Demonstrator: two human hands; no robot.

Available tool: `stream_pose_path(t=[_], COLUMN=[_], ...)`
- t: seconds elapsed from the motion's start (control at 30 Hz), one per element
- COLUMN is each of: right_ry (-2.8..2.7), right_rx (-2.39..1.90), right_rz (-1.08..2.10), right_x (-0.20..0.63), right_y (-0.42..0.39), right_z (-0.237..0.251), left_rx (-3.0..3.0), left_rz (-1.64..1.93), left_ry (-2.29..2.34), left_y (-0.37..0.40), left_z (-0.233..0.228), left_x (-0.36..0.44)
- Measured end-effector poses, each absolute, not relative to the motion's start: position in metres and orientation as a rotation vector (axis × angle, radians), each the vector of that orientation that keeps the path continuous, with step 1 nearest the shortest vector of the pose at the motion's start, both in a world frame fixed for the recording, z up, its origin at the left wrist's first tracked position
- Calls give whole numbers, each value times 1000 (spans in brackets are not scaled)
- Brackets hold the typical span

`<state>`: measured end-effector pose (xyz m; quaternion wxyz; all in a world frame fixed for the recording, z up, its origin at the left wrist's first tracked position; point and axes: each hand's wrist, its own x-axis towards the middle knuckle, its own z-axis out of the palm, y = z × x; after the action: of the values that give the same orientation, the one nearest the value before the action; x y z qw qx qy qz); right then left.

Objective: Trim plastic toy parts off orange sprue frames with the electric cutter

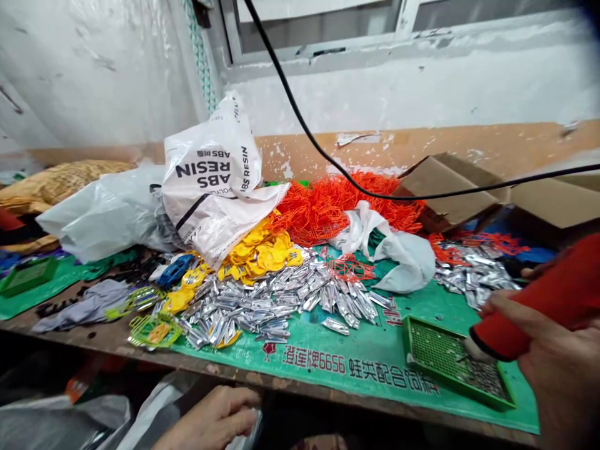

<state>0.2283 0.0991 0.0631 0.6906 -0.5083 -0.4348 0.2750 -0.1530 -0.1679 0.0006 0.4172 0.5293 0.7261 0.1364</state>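
Observation:
My right hand (557, 356) is wrapped round a red electric screwdriver (544, 300). Its pale nose points down into a green tray (424, 369) of small screws, heaped at the right end. Low in front of the bench edge, my left hand (222, 415) has its fingers curled round something pale and smooth. Only a little of that piece shows, so its kind is unclear. A spread of shiny silver pieces (262, 300) lies on the green sheet beyond, beside a pile of yellow plastic parts (260, 253).
Orange-red plastic frames (309, 212) are heaped at the back. A white ABS resin bag (210, 181) stands left of them, cardboard boxes (450, 187) to the right. A black cable (304, 122) hangs across the view. Yellow-green frames (154, 331) lie near the bench's front edge.

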Motion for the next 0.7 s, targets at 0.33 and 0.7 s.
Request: stream_pose_path(t=[0.33,0.7], right_ry=[-1064,-1082], right_rx=[-1419,-1194], right_rz=[517,334], right_x=[231,225], right_y=[103,120], right_z=[74,61], left_rx=[2031,1844], left_rz=[531,873], left_ry=[1850,2113], left_y=[31,127], left_z=[73,21], left_x=[-106,-76])
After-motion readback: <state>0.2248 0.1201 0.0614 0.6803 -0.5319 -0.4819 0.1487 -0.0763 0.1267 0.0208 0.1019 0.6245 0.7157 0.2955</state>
